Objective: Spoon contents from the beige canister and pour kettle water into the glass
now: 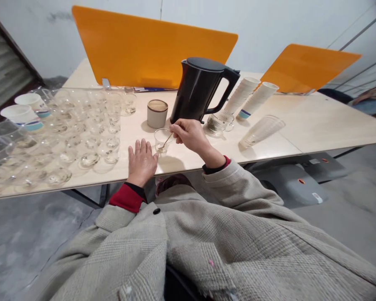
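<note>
My right hand pinches a thin wooden stick whose tip dips into a small clear glass cup on the table. My left hand lies flat on the pale tabletop just left of that cup, fingers stretched out, touching nothing else. A beige round canister stands right behind the cup. A black electric kettle stands behind my right hand.
Several clear glasses crowd the left part of the table, with white paper cups at its far left. Stacks of paper cups and clear plastic cups lie right of the kettle, beside a glass mug. Orange dividers stand behind.
</note>
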Demonstrator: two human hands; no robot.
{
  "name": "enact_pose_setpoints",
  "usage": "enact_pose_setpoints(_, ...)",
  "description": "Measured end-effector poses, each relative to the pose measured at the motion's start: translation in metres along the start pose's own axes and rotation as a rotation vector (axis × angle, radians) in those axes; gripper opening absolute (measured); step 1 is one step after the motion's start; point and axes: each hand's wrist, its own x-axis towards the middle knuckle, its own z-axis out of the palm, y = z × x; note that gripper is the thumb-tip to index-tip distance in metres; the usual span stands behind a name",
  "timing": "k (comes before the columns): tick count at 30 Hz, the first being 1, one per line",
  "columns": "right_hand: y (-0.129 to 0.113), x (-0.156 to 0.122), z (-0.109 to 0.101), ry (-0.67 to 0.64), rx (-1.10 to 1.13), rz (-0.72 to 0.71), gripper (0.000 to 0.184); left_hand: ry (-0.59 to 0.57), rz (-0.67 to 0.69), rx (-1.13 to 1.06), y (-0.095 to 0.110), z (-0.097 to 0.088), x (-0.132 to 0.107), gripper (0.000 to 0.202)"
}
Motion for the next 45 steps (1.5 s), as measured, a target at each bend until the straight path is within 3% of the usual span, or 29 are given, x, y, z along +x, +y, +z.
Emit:
enact_pose_setpoints(8,0.0,0.004,0.004,0.045,-0.025,0.009,0.032,-0.014,0.005,0.014,0.0,-0.002,0.0,0.07)
enact_pose_setpoints(13,0.0,0.005,-0.005,0.138,0.196,0.061,0.035,-0.004,0.016,0.022,0.0,-0.003,-0.001,0.07)
enact_pose_setpoints(19,0.007,-0.006,-0.046,0.436,0.329,-0.067,0.034,-0.02,0.004,0.025,0.001,-0.004,-0.002,0.07)
enact_pose_setpoints(23,0.036,-0.013,-0.084,0.695,0.303,-0.124,0.036,-0.018,-0.001,0.027,0.001,-0.004,-0.002,0.07)
enact_pose_setpoints(27,0.077,-0.012,-0.118,0.787,0.134,-0.05,0.024,-0.024,-0.004,0.026,0.0,-0.002,0.0,0.07)
enact_pose_setpoints(30,0.099,-0.006,-0.13,0.878,-0.108,0.074,0.022,-0.024,-0.008,0.027,-0.001,0.0,0.001,0.071)
enact_pose_setpoints(33,0.11,0.002,-0.132,0.848,-0.331,0.191,0.03,-0.026,-0.009,0.031,-0.001,0.0,0.002,0.071)
enact_pose_setpoints(38,0.121,0.011,-0.124,0.624,-0.491,0.372,0.036,-0.032,-0.008,0.037,0.0,-0.002,0.001,0.071)
enact_pose_setpoints(45,0.123,0.007,-0.116,0.536,-0.557,0.421,0.035,-0.022,-0.007,0.032,0.001,-0.003,0.0,0.071)
